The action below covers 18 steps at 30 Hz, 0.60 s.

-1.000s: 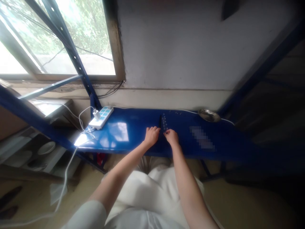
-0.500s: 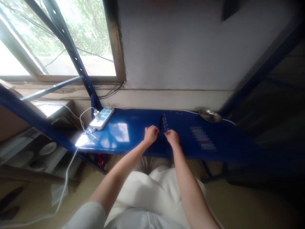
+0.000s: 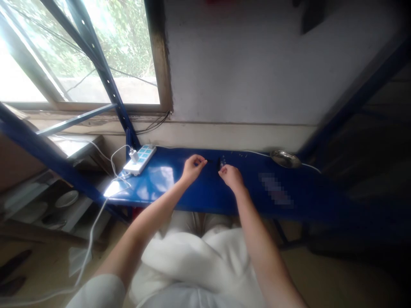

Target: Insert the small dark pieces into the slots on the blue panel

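My left hand (image 3: 192, 166) is raised a little over the blue shelf (image 3: 180, 184), its fingertips pinched on a small dark piece (image 3: 209, 161). My right hand (image 3: 230, 175) is close beside it, fingers curled in a pinch near a dark upright part (image 3: 218, 163) and a scatter of tiny pale bits (image 3: 223, 161) on the shelf. What the right fingers hold is too small to make out.
A white power strip (image 3: 140, 159) with a plugged charger and white cable (image 3: 96, 214) lies at the shelf's left end. A metal dish (image 3: 285, 158) sits at the right by the wall. Blue rack posts (image 3: 105, 81) cross the window. Plates (image 3: 66, 199) lie lower left.
Both hands have moved away from the shelf's near edge toward the wall. My left hand has lifted and now pinches a small dark piece beside the upright part.
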Each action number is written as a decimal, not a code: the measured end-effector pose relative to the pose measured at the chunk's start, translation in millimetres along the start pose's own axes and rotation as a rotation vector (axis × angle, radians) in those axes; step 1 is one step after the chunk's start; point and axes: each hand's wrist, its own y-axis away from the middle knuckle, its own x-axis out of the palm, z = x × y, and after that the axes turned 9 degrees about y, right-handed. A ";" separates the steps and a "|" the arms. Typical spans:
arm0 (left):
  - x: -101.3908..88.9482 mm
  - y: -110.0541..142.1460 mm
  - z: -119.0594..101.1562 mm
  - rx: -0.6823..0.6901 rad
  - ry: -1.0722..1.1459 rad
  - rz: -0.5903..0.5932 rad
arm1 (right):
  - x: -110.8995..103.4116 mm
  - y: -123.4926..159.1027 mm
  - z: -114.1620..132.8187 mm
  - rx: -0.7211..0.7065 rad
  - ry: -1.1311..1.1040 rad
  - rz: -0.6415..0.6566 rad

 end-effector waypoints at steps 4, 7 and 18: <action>-4.9 0.5 -16.2 0.040 0.006 0.003 | -20.6 0.4 27.3 -0.101 0.057 -0.008; -7.6 1.0 -20.1 0.065 -0.020 0.008 | -26.5 0.8 38.8 -0.132 0.091 0.014; -17.7 0.0 -14.7 0.229 -0.158 -0.022 | -25.8 1.1 49.9 -0.202 0.162 0.044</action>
